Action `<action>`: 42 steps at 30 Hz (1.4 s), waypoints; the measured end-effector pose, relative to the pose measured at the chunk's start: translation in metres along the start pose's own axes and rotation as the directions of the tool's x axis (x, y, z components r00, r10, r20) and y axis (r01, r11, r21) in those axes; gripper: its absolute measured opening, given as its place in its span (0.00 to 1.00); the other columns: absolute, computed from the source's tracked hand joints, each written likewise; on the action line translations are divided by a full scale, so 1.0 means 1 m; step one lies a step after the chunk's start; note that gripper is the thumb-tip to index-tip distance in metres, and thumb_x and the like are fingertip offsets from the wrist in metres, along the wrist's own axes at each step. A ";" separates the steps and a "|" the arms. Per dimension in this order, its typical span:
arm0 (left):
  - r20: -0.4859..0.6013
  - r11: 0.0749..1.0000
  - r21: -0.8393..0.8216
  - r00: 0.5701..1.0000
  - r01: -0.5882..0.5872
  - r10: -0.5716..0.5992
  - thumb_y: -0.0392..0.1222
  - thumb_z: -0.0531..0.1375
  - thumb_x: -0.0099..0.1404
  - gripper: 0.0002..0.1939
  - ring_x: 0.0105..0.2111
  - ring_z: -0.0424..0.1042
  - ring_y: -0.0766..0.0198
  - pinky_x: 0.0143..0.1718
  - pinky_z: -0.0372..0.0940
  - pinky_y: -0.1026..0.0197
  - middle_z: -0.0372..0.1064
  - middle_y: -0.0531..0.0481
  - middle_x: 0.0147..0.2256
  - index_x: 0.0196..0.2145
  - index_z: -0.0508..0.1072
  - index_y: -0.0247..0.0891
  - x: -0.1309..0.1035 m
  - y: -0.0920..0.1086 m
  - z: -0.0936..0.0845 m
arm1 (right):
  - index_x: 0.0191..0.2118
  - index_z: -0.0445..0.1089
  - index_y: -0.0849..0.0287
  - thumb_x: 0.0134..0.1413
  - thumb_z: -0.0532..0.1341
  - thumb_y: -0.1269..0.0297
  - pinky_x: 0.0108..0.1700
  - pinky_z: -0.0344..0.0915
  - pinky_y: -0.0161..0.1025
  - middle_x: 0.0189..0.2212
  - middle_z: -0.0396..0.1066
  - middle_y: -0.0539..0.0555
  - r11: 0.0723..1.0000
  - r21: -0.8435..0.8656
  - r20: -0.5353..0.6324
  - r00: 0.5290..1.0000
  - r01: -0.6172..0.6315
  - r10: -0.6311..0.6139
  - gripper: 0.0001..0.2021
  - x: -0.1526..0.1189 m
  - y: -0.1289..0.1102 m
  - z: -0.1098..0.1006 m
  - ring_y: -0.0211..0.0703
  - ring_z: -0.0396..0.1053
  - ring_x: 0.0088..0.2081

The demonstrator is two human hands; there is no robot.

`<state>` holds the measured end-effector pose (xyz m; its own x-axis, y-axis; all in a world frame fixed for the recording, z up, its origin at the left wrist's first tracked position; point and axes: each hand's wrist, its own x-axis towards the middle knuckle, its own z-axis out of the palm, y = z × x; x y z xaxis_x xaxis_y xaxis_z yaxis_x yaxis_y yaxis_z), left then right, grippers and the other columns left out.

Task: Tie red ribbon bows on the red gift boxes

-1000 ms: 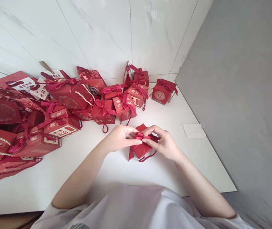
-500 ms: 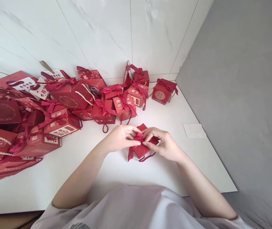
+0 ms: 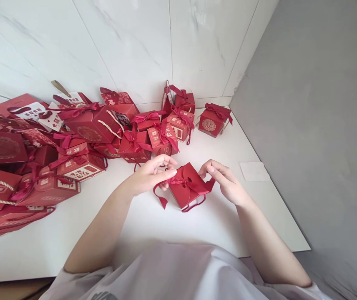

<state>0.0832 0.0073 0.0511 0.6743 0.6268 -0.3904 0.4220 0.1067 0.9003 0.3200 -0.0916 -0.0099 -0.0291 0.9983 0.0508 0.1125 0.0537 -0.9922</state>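
Observation:
A small red gift box (image 3: 184, 198) sits on the white table in front of me, with a dark red cord handle (image 3: 194, 204) at its near side. Across its folded top runs a red satin ribbon (image 3: 183, 181), crossed or knotted in the middle. My left hand (image 3: 152, 175) pinches the ribbon at the box's left side, and a loose tail hangs below the fingers. On the right, my right hand (image 3: 220, 178) has its fingers closed on the ribbon's other end, beside the box.
Many red gift boxes with ribbon bows (image 3: 81, 160) crowd the table's left and back. One box (image 3: 213, 121) stands apart near the far right corner. A white paper piece (image 3: 254, 171) lies at the right edge. A tiled wall (image 3: 134, 46) rises behind.
Both hands have moved apart from the middle of the box, each drawing ribbon outward. The box top and the ribbon's centre are now uncovered.

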 end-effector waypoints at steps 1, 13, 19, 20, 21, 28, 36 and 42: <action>-0.052 0.998 0.063 0.998 0.031 -0.028 0.57 0.61 0.64 0.19 0.23 0.67 0.72 0.25 0.65 0.67 0.65 0.54 0.34 0.44 0.67 0.42 -0.001 0.001 0.000 | 0.33 0.69 0.55 0.68 0.52 0.54 0.41 0.62 0.41 0.35 0.67 0.52 0.997 -0.075 0.009 1.000 0.000 0.001 0.16 -0.001 -0.003 -0.001 0.43 0.66 0.39; 0.036 0.884 0.411 0.965 0.224 -0.261 0.69 0.57 0.59 0.30 0.17 0.67 0.67 0.16 0.59 0.68 0.65 0.52 0.19 0.25 0.71 0.36 -0.006 0.002 -0.010 | 0.32 0.76 0.52 0.57 0.65 0.51 0.67 0.49 0.55 0.67 0.55 0.52 0.979 -0.204 0.243 0.968 -0.010 0.060 0.11 -0.008 -0.013 -0.004 0.55 0.53 0.67; 0.217 0.938 0.319 0.953 0.136 -0.212 0.60 0.62 0.60 0.21 0.19 0.69 0.67 0.18 0.61 0.68 0.68 0.51 0.20 0.30 0.77 0.36 0.000 -0.006 -0.019 | 0.33 0.76 0.53 0.62 0.60 0.53 0.65 0.53 0.55 0.63 0.62 0.54 0.996 -0.083 0.252 0.967 -0.019 0.040 0.12 -0.005 -0.005 -0.004 0.53 0.58 0.65; 0.238 0.955 0.279 0.956 0.104 -0.174 0.58 0.62 0.61 0.21 0.20 0.69 0.68 0.20 0.62 0.69 0.69 0.50 0.22 0.29 0.77 0.36 0.002 -0.008 -0.021 | 0.33 0.76 0.53 0.63 0.60 0.54 0.65 0.54 0.55 0.63 0.62 0.55 0.997 -0.072 0.248 0.968 -0.018 0.036 0.13 -0.005 -0.005 -0.004 0.53 0.59 0.64; 0.248 0.969 0.233 0.959 0.079 -0.138 0.57 0.62 0.62 0.20 0.21 0.69 0.69 0.21 0.63 0.69 0.70 0.50 0.22 0.28 0.77 0.35 0.004 -0.010 -0.022 | 0.33 0.76 0.54 0.63 0.60 0.54 0.64 0.55 0.55 0.63 0.62 0.55 0.998 -0.061 0.245 0.969 -0.019 0.034 0.13 -0.004 -0.004 -0.005 0.53 0.60 0.64; 0.149 0.979 0.190 0.983 0.079 -0.108 0.53 0.63 0.62 0.20 0.21 0.72 0.67 0.23 0.66 0.67 0.72 0.48 0.22 0.24 0.75 0.33 0.009 -0.011 -0.027 | 0.29 0.75 0.55 0.63 0.60 0.55 0.61 0.60 0.54 0.63 0.62 0.56 0.997 -0.022 0.221 0.973 -0.068 0.072 0.14 -0.002 0.000 -0.011 0.53 0.59 0.64; 0.423 0.956 0.258 0.906 -0.142 0.021 0.51 0.60 0.66 0.16 0.28 0.72 0.68 0.29 0.69 0.66 0.72 0.44 0.36 0.39 0.82 0.38 -0.001 -0.002 -0.034 | 0.35 0.77 0.54 0.64 0.58 0.52 0.65 0.54 0.57 0.63 0.62 0.55 0.989 0.031 0.347 0.930 -0.144 0.125 0.14 0.000 0.005 -0.024 0.54 0.53 0.68; 0.454 0.829 0.236 0.812 -0.507 0.368 0.46 0.65 0.62 0.07 0.55 0.68 0.52 0.59 0.61 0.52 0.72 0.43 0.53 0.33 0.84 0.45 0.009 -0.002 -0.018 | 0.34 0.77 0.55 0.63 0.60 0.52 0.63 0.57 0.56 0.64 0.62 0.55 0.981 0.069 0.359 0.922 -0.181 0.145 0.15 0.001 0.012 -0.023 0.55 0.56 0.66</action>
<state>0.0779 0.0267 0.0491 0.9775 0.1977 -0.0733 0.1506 -0.4114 0.8989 0.3441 -0.0891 -0.0196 -0.3668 0.9200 -0.1378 0.0475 -0.1294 -0.9905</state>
